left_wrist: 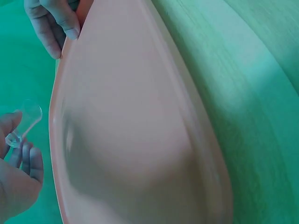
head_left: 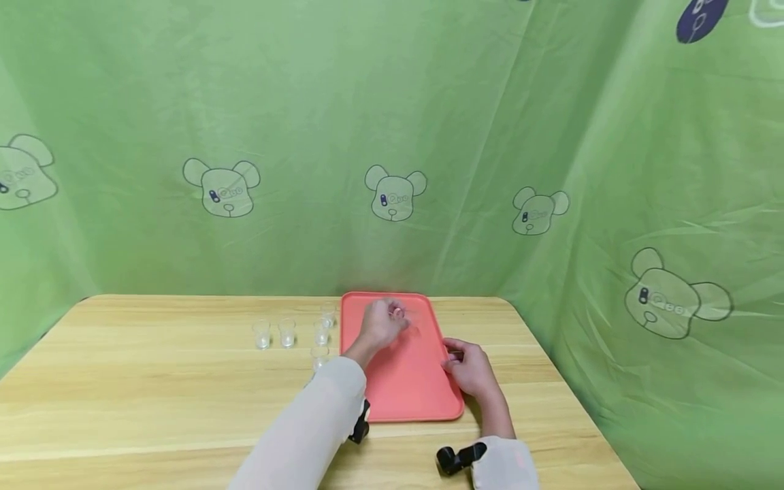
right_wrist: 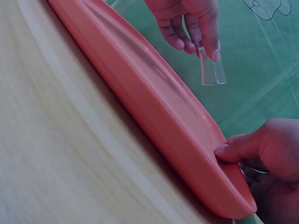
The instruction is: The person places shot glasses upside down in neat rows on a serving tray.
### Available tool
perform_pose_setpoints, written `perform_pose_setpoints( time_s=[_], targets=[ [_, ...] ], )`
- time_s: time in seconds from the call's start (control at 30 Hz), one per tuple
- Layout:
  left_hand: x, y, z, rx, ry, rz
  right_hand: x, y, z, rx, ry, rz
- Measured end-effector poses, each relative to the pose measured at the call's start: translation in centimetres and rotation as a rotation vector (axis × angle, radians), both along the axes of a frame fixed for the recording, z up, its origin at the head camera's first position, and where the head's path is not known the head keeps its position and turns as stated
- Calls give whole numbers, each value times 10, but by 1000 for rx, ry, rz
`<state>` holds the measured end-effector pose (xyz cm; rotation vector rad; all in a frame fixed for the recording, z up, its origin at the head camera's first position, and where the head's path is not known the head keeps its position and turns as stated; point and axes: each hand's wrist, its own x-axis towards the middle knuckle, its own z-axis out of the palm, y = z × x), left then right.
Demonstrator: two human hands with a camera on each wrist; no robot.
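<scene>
My left hand (head_left: 381,324) is over the far half of a coral-red tray (head_left: 407,388). Its thumb and fingers pinch a small clear glass (right_wrist: 214,72) near the thick base, and the wide rim points away from the fingertips, downward in the right wrist view. From the head the glass is faint against the tray. My right hand (head_left: 470,367) grips the tray's right edge, thumb on the rim and fingers curled beneath it. In the left wrist view, the held glass (left_wrist: 32,112) appears beyond the tray's rim.
Left of the tray, several similar small glasses (head_left: 287,333) stand upright on the wooden table (head_left: 153,388). One glass (head_left: 328,315) is close to the tray's left edge. A green curtain (head_left: 318,245) with bear-head prints hangs behind the table and along its right side.
</scene>
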<state>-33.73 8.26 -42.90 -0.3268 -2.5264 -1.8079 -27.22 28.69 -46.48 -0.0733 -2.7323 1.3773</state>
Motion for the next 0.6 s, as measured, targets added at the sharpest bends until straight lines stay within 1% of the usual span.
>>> perform_pose_setpoints(
  time_s=[0.13,0.23,0.4,0.6],
  targets=[
    [-1,3,-1,23,30,-1,0,1,-1,-5,2,-1],
    [-1,6,-1,66,23,-17,0,1,-1,-10,6,-8],
    [0,10,-2,140,-18,-20,0,1,0,-14,-5,-8],
    [3,14,-5,293,-113,-42,0,2,-1,-11,0,-5]
  ],
)
